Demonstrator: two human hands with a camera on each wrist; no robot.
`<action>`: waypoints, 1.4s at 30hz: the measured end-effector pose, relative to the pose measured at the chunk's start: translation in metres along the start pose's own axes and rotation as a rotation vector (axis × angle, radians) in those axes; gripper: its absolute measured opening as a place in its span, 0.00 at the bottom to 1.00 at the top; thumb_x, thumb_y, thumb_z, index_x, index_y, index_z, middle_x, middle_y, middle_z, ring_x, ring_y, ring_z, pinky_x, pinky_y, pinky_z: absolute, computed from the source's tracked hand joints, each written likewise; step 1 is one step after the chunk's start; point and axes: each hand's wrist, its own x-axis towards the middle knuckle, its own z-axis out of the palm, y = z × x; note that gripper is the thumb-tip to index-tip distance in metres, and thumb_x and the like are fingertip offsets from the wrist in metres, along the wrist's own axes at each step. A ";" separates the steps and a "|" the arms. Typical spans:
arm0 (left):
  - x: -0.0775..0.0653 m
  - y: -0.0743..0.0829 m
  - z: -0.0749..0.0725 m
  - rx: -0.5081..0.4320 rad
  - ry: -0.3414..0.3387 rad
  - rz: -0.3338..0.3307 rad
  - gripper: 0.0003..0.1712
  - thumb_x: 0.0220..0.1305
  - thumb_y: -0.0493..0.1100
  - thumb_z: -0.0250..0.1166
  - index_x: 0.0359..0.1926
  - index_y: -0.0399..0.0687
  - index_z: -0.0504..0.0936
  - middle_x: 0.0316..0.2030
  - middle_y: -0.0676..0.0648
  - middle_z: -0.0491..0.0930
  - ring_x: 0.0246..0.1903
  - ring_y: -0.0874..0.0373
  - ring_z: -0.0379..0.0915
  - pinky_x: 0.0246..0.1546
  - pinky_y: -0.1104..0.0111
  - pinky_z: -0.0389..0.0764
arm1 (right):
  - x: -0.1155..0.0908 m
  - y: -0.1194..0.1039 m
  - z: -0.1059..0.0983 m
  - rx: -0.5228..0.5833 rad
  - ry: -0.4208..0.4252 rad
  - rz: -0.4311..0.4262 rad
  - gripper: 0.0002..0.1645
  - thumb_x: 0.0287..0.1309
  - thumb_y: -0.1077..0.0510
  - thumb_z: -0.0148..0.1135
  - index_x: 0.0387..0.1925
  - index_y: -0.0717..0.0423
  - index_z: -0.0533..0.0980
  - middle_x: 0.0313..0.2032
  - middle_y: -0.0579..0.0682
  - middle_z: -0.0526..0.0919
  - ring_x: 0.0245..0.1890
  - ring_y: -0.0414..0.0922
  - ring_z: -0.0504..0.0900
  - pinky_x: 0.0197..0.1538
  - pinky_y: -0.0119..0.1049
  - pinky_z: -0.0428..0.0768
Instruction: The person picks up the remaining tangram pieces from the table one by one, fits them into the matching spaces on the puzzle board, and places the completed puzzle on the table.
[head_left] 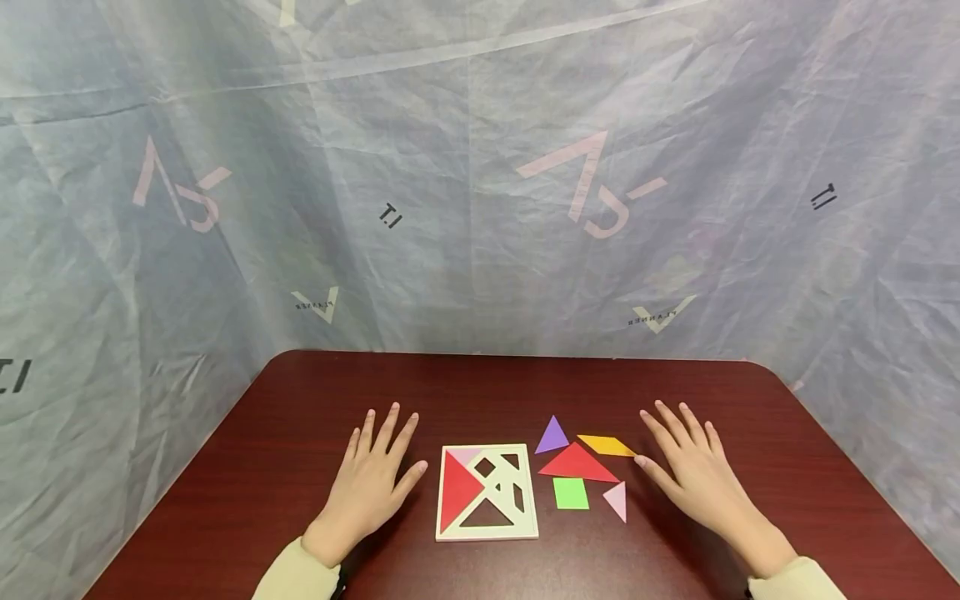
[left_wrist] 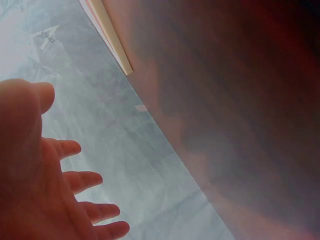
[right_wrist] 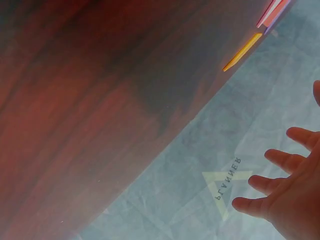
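Note:
My left hand (head_left: pixel 367 483) is spread with straight fingers left of a white tangram tray (head_left: pixel 487 535), holding nothing. A large red triangle (head_left: pixel 457 492) and a pink piece (head_left: pixel 463 456) sit in the tray; its other cut-outs show the dark table. Right of the tray lie a purple triangle (head_left: pixel 552 437), a yellow parallelogram (head_left: pixel 606 446), another red triangle (head_left: pixel 577 465), a green square (head_left: pixel 572 493) and a small pink triangle (head_left: pixel 617 502). My right hand (head_left: pixel 697 475), also spread and holding nothing, is nearest the yellow parallelogram. In the wrist views both hands' fingers are apart.
The dark red-brown table (head_left: pixel 480 392) has rounded far corners. A grey printed cloth (head_left: pixel 465 250) hangs behind it and along both sides. Pale sleeves (head_left: pixel 300 573) cover both forearms.

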 end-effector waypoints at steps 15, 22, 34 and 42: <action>0.006 0.015 0.008 -0.010 -0.020 0.086 0.35 0.63 0.60 0.52 0.68 0.56 0.58 0.69 0.44 0.54 0.67 0.37 0.49 0.62 0.45 0.57 | 0.016 -0.011 0.014 -0.006 0.020 -0.118 0.33 0.49 0.51 0.65 0.57 0.58 0.70 0.59 0.60 0.68 0.61 0.63 0.61 0.57 0.63 0.58; 0.006 0.022 0.011 0.011 -0.060 0.128 0.34 0.62 0.60 0.53 0.66 0.53 0.61 0.67 0.42 0.59 0.66 0.37 0.51 0.62 0.46 0.58 | 0.021 -0.014 0.019 -0.017 0.043 -0.191 0.31 0.46 0.54 0.66 0.54 0.60 0.72 0.56 0.60 0.72 0.58 0.61 0.65 0.57 0.62 0.60; 0.011 0.028 0.014 0.013 -0.120 0.198 0.34 0.62 0.59 0.54 0.66 0.51 0.63 0.66 0.41 0.60 0.63 0.36 0.56 0.60 0.46 0.62 | 0.031 -0.028 0.025 -0.028 -0.018 -0.233 0.28 0.47 0.55 0.66 0.51 0.61 0.74 0.54 0.58 0.75 0.56 0.59 0.70 0.58 0.60 0.61; 0.012 0.030 0.017 0.029 -0.162 0.227 0.31 0.62 0.55 0.55 0.65 0.51 0.64 0.64 0.41 0.62 0.62 0.37 0.59 0.59 0.47 0.63 | 0.033 -0.035 0.031 -0.041 -0.036 -0.268 0.24 0.47 0.58 0.66 0.49 0.60 0.75 0.51 0.57 0.77 0.54 0.58 0.73 0.57 0.60 0.64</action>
